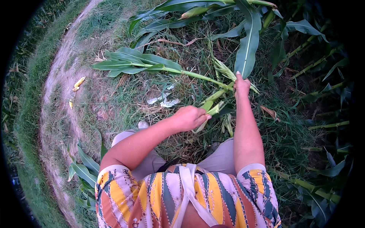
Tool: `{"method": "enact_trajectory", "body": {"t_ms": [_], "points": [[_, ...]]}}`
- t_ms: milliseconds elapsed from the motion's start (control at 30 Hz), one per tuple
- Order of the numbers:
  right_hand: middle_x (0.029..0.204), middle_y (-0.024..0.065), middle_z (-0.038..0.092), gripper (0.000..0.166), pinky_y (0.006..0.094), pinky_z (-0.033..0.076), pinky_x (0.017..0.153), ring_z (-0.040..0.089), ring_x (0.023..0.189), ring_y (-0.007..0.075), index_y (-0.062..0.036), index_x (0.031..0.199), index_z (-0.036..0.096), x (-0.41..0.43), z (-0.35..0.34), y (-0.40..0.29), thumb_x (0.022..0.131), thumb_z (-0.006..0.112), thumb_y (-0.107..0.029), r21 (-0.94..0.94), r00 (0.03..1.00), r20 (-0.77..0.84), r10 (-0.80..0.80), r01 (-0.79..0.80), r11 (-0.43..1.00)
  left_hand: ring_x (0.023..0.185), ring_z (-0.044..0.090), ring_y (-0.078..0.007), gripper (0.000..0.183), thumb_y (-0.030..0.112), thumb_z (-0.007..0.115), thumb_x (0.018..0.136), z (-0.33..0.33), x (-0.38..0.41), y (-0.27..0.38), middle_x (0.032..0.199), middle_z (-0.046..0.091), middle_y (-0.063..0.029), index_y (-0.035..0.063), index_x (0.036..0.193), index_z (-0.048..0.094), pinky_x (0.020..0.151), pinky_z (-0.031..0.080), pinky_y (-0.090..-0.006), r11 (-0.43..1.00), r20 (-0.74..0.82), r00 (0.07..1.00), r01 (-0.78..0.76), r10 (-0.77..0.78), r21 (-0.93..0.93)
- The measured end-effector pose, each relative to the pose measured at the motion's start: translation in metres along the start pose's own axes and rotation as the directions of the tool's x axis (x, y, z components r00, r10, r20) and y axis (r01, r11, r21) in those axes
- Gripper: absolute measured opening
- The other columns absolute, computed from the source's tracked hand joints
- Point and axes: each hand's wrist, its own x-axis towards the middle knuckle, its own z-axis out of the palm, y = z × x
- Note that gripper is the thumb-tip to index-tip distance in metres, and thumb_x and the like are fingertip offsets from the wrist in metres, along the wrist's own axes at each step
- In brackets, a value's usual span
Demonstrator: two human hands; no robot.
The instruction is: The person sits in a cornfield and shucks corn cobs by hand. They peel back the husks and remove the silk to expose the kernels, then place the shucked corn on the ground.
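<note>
My left hand (190, 117) is closed around a green piece of corn stalk or husk (216, 109), whose ragged end sticks out past the fingers. Farther out, my right hand (241, 86) grips a bundle of corn greenery, with a broad corn leaf (247, 47) rising from it. A cut corn stalk (196, 76) with leaves reaches leftward from beside the right hand. Between the hands runs a green leafy section (212, 97); I cannot tell whether it is stalk or ear. Pale green husks (223, 68) lie just beyond the right hand.
Beyond the hands lie corn plants with an unhusked ear (195, 12). Standing corn stalks (306, 42) line the right. White husk pieces (165, 100) lie on the grass. Yellow corncobs (79, 82) rest near the dirt path (54, 77) at left. More corn leaves (85, 171) are beside me.
</note>
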Motion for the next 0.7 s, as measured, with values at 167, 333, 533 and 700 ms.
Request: {"method": "enact_trajectory", "body": {"t_ms": [167,333,533,700], "points": [[0.087,0.0151,0.064,0.035,0.0363,0.046,0.070,0.061,0.075,0.0270,0.0011,0.101,0.060,0.006,0.003,0.021,0.081,0.062,-0.027,-0.537,0.975,0.089,-0.203,0.218,0.815,0.092,0.060,-0.0322,0.044,0.026,0.055,0.083,-0.055,0.012,-0.098,0.099,0.062,-0.0179,0.0042,0.121,0.049,0.078,0.046,-0.0418,0.820,-0.502,0.794,0.513,-0.343,0.252],[0.097,0.0244,0.062,0.043,0.0430,0.043,0.084,0.058,0.095,0.0390,0.0011,0.106,0.059,0.017,-0.001,0.046,0.080,0.058,-0.033,-0.846,0.966,0.208,-0.156,0.257,0.467,0.105,0.056,-0.0318,0.053,0.025,0.059,0.080,-0.083,0.005,-0.107,0.115,0.058,-0.0177,0.0041,0.127,0.046,0.090,0.043,-0.0405,0.903,-0.579,0.696,0.369,-0.425,-0.219],[0.120,0.0164,0.054,0.049,0.0442,0.040,0.094,0.051,0.111,0.0343,-0.0100,0.124,0.048,0.031,0.000,0.069,0.081,0.054,-0.032,-0.912,0.920,0.380,-0.093,0.390,0.126,0.101,0.060,-0.0242,0.046,0.020,0.060,0.082,-0.091,-0.001,-0.088,0.108,0.061,-0.0190,-0.0062,0.119,0.051,0.088,0.046,-0.0319,0.854,-0.556,0.722,0.095,-0.413,-0.511],[0.112,0.0171,0.059,0.041,0.0428,0.043,0.089,0.054,0.106,0.0355,-0.0141,0.117,0.055,0.019,0.013,0.086,0.080,0.054,-0.033,-0.906,0.894,0.423,0.150,0.415,0.084,0.098,0.062,-0.0277,0.046,0.028,0.059,0.082,-0.088,-0.003,-0.093,0.106,0.063,-0.0189,-0.0035,0.115,0.055,0.086,0.046,-0.0356,0.869,-0.468,0.767,0.231,-0.439,-0.436]]}}
